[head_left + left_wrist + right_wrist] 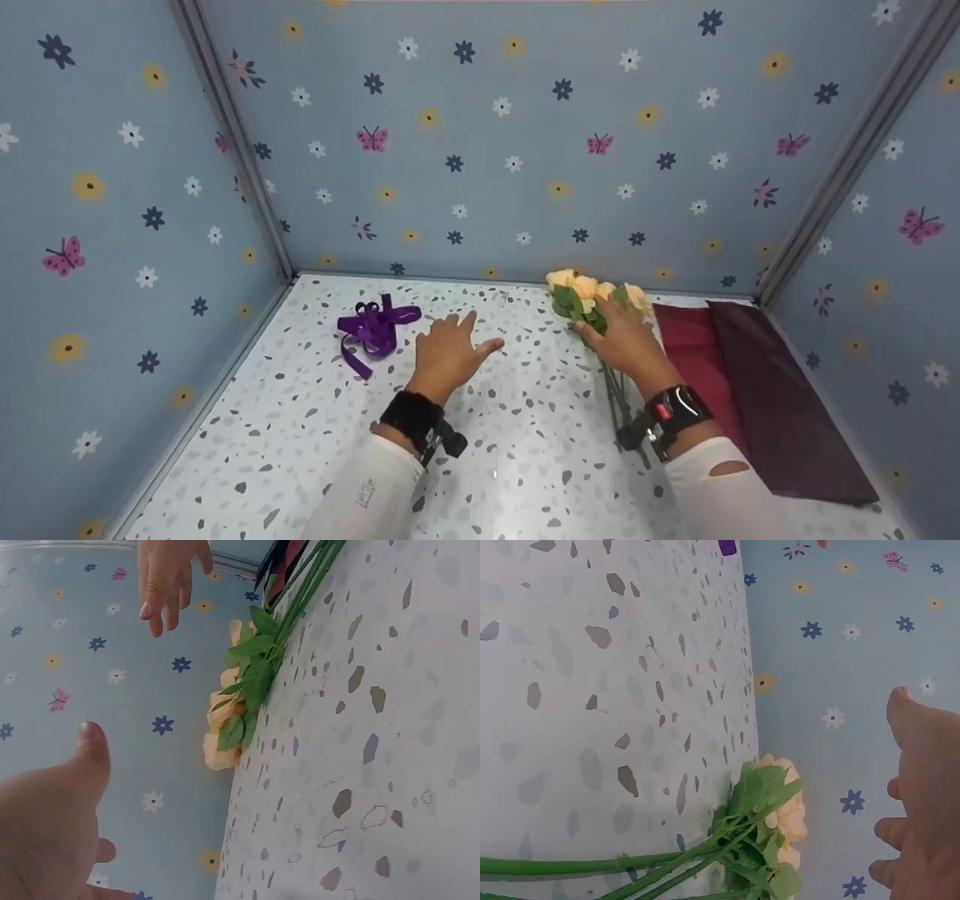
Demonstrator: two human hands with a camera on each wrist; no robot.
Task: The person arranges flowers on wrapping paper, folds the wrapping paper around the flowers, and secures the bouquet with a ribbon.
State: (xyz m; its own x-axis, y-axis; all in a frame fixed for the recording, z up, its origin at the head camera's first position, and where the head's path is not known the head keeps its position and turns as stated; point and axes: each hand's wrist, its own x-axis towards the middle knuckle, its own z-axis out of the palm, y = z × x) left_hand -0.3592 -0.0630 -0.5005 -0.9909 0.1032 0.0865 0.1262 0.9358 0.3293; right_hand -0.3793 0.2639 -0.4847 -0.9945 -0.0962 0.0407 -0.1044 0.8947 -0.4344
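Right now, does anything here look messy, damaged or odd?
Nothing looks spilled or broken. The purple ribbon lies in a loose tangle near the left hand, its loops unsorted. Oddly, the right sleeve has a gap with skin showing through; whether torn or made that way, I cannot tell.

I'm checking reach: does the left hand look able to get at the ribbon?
Probably yes: the ribbon lies just to the left of the left hand, nothing visible stands between them, and that hand holds nothing.
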